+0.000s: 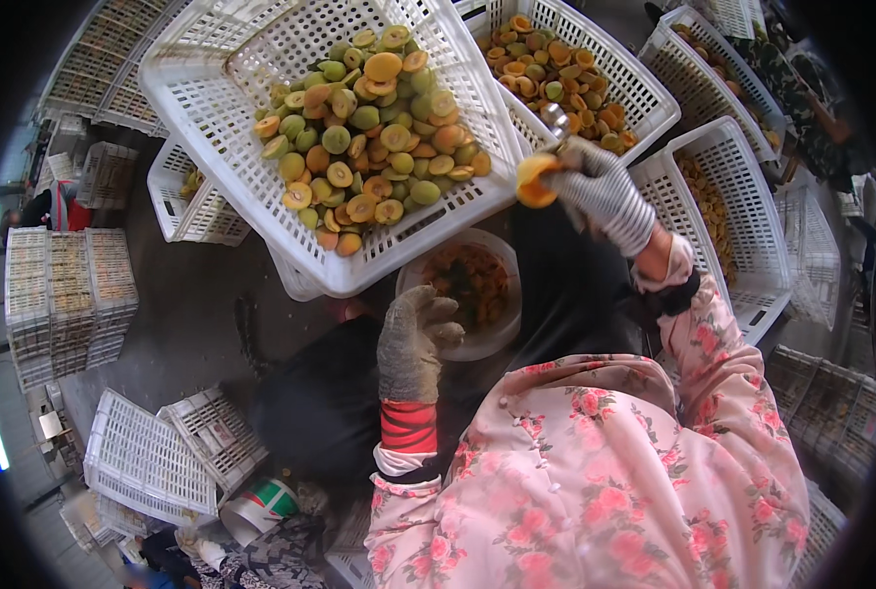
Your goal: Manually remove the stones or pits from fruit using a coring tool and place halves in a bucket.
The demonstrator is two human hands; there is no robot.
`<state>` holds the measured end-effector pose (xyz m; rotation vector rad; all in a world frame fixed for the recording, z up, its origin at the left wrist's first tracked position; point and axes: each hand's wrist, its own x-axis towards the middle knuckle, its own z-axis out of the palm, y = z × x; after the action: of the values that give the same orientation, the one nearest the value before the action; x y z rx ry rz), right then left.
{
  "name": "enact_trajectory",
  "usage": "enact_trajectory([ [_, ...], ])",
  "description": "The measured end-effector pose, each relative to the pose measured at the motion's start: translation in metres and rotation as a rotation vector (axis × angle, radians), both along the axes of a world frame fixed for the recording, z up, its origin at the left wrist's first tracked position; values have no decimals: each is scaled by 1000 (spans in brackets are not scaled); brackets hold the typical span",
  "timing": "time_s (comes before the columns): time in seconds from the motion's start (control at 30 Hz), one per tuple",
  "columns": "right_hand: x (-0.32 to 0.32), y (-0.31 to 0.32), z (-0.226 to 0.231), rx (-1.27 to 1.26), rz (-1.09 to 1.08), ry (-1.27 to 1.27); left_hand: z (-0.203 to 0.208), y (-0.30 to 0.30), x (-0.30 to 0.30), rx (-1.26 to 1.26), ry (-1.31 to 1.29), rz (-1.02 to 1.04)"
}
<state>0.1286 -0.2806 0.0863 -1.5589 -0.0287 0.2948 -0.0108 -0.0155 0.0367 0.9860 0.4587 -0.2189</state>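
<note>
My right hand (603,193), in a striped grey-white glove, grips a hollowed orange apricot half (536,181) between thumb and fingers. Just above those fingers shows a shiny rounded metal tool end (554,116); its handle is hidden by the hand. My left hand (414,329), in a worn grey glove, is open with its fingers loosely bent and apart, and nothing shows in it. It hovers at the left rim of a white bucket (505,339) with reddish-brown scraps inside. Ahead, a tilted white crate (202,123) holds green and orange apricot halves, cut faces showing on many.
Behind my right hand, another white crate (644,93) contains hollowed orange halves. A further crate (752,196) of fruit stands at the right. Stacked crates (70,294) rise at the far left, and tipped crates (148,456) lie lower left beside a white-and-green bucket (256,512).
</note>
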Motion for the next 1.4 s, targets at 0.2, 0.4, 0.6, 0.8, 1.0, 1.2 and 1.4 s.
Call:
enact_trajectory([
  [0.2,74,-64,-33,-914,-194,-369,7,-5,6,30,87,36],
  [0.4,97,45,-36,-659,94,-458,-6,4,10,-110,81,120],
  [0.6,131,197,-42,-845,384,-457,-24,8,9,-118,-49,192],
  [0.8,172,252,-73,-1061,332,-509,-14,11,9,-63,10,155],
  [1.0,135,218,-63,-305,402,-55,-17,14,5,237,-180,269],
  [1.2,25,162,5,212,663,303,4,20,5,338,-184,320],
  [1.4,-25,134,-7,152,653,435,13,19,12,382,-279,213],
])
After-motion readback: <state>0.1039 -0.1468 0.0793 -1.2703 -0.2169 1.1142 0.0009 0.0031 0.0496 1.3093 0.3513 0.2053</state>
